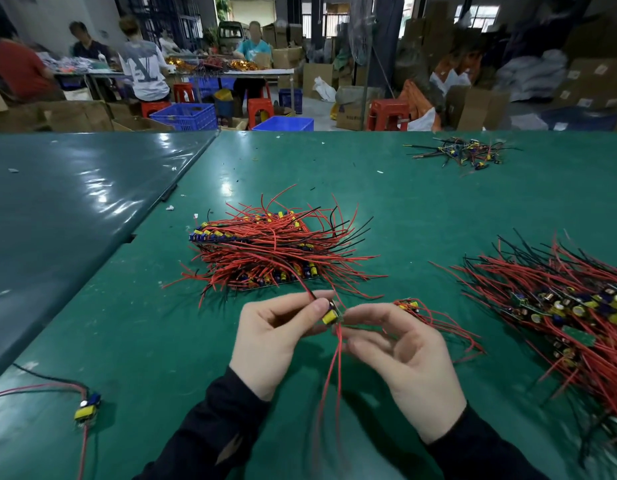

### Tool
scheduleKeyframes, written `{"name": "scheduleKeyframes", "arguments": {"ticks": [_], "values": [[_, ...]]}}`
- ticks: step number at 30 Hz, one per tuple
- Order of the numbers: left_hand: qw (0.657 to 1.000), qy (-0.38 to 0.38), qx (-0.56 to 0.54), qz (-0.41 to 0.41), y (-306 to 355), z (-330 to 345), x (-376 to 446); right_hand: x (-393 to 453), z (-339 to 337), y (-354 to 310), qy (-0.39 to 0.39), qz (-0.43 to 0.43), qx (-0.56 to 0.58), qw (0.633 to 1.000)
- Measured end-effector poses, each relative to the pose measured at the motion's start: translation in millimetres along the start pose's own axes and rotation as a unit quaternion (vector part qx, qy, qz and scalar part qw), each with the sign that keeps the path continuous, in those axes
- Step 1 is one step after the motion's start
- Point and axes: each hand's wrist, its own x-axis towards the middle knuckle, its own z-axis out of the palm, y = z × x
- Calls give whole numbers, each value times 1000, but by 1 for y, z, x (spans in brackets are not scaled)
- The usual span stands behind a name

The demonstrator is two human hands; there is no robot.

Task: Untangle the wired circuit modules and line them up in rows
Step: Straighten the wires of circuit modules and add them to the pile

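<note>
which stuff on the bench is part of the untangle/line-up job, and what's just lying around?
In the job:
- module pinched by left hand, right hand at its wires
- lined-up stack
- tangled heap
- small bunch behind the right hand

Lying about:
- stray module, near left
- far wire clump
- white scraps on green mat

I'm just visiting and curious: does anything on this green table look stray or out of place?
Yes. One wired module lies alone near the table's left edge, apart from the stacked modules. A small tangled clump also sits off at the far right.
</note>
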Motion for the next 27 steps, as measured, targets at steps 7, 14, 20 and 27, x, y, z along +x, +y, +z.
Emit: {"name": "scheduleKeyframes", "arguments": {"ticks": [7, 14, 20, 27], "values": [[977, -15, 158, 143, 2, 0, -4, 4, 1, -11, -45, 180, 13, 983], [992, -10, 112, 59, 8, 1, -5, 1, 0, -11, -83, 86, -46, 992], [994, -27, -8, -104, 10, -3, -1, -2, 0, -7, -105, 51, -121, 986], [997, -51, 42, -43, 3, 3, -4, 1, 1, -8, -97, 104, -78, 987]]}}
